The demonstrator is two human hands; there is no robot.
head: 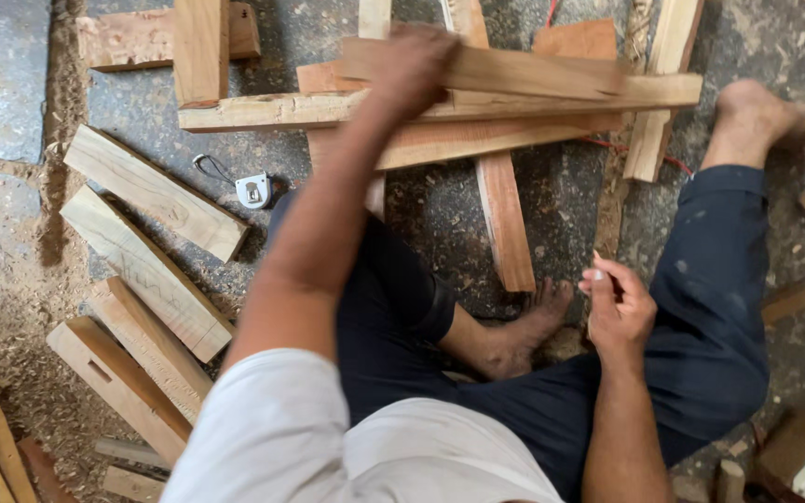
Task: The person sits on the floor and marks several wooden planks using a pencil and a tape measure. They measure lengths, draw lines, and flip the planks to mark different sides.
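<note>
Left hand [409, 65]: arm stretched forward, palm and fingers pressed down on the top wooden strip [505, 70] at its left end. Fingers are curled over the strip's near edge and closed on it, apparently to steady it or draw it along the stack.

That strip lies across a loose crossed pile of planks [440, 140] on the stone floor [552, 196], directly ahead of the seated person, at the upper middle of the view. Longer boards run side to side; shorter ones pass beneath them toward the person's bare foot [524, 326], so the upper pieces rest clear of the floor.

Right hand [619, 307]: held close to the knee, fingers pinched together on a thin pencil-like stick [598, 265] with its tip pointing up. The grip reads as a writing or marking hold, kept in reserve away from the wood.

A small tape measure [253, 189] lies on the floor just left of the pile. Cut blocks [146, 270] are laid side by side along the left, beside sawdust [11, 307]. A thin red cord [640, 154] runs beneath the right end of the pile.
</note>
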